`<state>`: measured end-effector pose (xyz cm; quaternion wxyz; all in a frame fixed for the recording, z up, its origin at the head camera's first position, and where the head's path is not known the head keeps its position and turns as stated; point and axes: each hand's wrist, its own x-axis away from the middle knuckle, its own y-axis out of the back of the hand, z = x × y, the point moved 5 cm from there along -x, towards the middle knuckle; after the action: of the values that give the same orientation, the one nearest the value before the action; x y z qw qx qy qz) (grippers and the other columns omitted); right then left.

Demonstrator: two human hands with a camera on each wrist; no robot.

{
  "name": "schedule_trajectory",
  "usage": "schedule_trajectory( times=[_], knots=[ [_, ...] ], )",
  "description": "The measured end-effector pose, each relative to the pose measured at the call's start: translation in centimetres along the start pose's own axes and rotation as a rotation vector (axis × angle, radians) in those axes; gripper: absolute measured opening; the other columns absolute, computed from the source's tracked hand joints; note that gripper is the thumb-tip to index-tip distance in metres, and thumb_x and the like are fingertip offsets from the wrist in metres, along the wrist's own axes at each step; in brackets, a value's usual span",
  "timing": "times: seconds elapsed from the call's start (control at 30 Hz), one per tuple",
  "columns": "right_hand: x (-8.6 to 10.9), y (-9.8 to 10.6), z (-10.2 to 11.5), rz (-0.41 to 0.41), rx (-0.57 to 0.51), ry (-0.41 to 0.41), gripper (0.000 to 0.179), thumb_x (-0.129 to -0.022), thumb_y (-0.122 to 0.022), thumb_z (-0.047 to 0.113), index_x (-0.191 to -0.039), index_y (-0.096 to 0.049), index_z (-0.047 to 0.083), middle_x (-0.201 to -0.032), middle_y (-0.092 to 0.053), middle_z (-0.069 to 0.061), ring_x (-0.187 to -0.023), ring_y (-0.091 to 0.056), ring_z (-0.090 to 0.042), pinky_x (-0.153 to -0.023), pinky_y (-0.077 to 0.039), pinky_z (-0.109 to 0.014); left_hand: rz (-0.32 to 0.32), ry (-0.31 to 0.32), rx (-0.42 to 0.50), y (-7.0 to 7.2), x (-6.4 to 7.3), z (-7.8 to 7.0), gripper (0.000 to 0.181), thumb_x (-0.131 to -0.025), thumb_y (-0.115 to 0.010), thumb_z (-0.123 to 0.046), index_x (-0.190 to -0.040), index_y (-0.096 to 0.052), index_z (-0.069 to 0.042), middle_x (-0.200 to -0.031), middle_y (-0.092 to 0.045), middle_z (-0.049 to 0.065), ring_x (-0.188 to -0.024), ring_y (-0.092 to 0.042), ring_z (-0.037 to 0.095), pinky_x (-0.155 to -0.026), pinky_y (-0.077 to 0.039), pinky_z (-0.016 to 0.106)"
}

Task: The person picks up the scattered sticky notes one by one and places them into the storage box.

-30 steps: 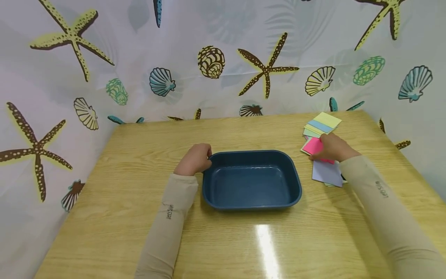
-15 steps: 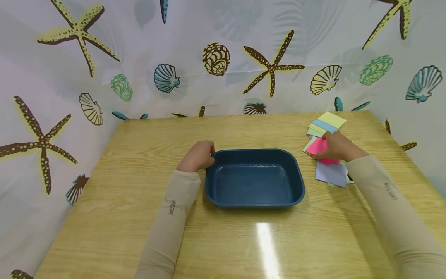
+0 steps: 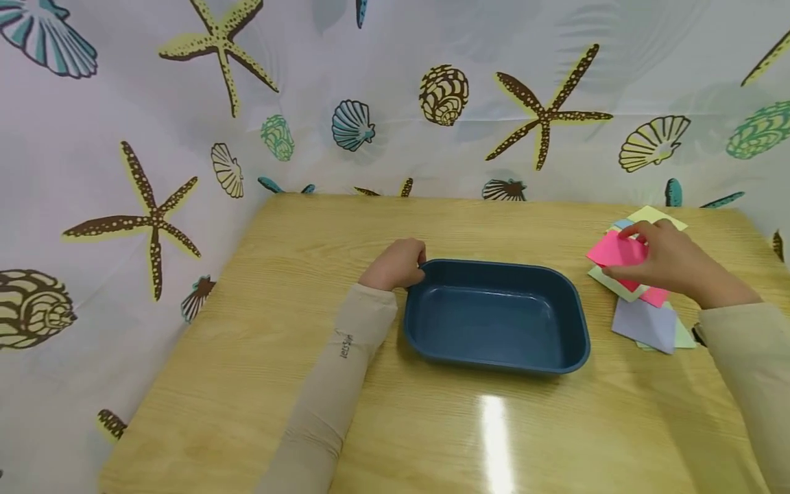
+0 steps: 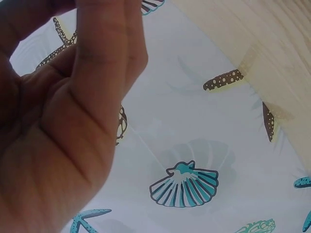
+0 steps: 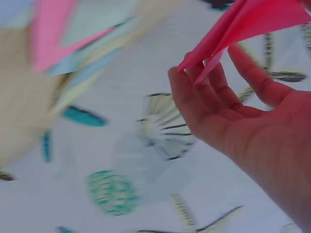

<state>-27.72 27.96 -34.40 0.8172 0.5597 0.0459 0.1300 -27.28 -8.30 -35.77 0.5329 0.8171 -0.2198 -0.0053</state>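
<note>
My left hand (image 3: 395, 264) holds the back left corner of a dark blue rectangular tray (image 3: 494, 278). In the left wrist view that hand (image 4: 63, 141) has bent fingers, and the tray is out of sight. Over a pile of coloured paper notes at the right, my right hand (image 3: 669, 264) pinches a pink sticky note (image 3: 614, 248). The right wrist view shows the bent pink paper (image 5: 252, 36) between the fingertips of the right hand (image 5: 262, 121). Below it lie a pale green note (image 3: 607, 283) and a lilac note (image 3: 644, 324).
More notes, a yellow one (image 3: 660, 216) among them, lie towards the back of the wooden table (image 3: 321, 274). A white curtain (image 3: 382, 151) printed with shells and starfish hangs behind and at the sides. A small dark object beside the right sleeve is mostly hidden.
My right hand has lifted the pink note off the pile, uncovering pale green and pink papers beneath. The head view has turned left. My left hand keeps its place on the tray corner.
</note>
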Motion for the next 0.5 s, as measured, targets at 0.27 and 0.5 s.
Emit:
schedule_trajectory(
  times=[0.27, 0.5],
  knots=[
    [0.6, -0.8, 13.0, -0.008, 0.016, 0.343, 0.069, -0.072, -0.083, 0.035, -0.122, -0.052, -0.001, -0.112, -0.049, -0.022, -0.090, -0.052, -0.032, -0.065, -0.049, -0.037, 0.022, -0.015, -0.001, -0.5, -0.7, -0.1, 0.009, -0.089, -0.057, 0.001, -0.098, -0.057, 0.000, -0.093, -0.059, 0.011, -0.064, -0.055, 0.016, -0.060, -0.044, 0.025],
    [-1.9, -6.9, 20.7, 0.203, 0.086, 0.520, 0.055, -0.072, -0.079, 0.030, -0.110, -0.053, 0.001, -0.097, -0.050, -0.014, -0.083, -0.051, -0.024, -0.066, -0.048, -0.033, 0.010, 0.002, 0.005, -0.1, -0.7, 0.6, 0.008, -0.086, -0.058, 0.001, -0.095, -0.056, 0.000, -0.086, -0.057, 0.009, -0.067, -0.054, 0.016, -0.058, -0.043, 0.023]
  ],
)
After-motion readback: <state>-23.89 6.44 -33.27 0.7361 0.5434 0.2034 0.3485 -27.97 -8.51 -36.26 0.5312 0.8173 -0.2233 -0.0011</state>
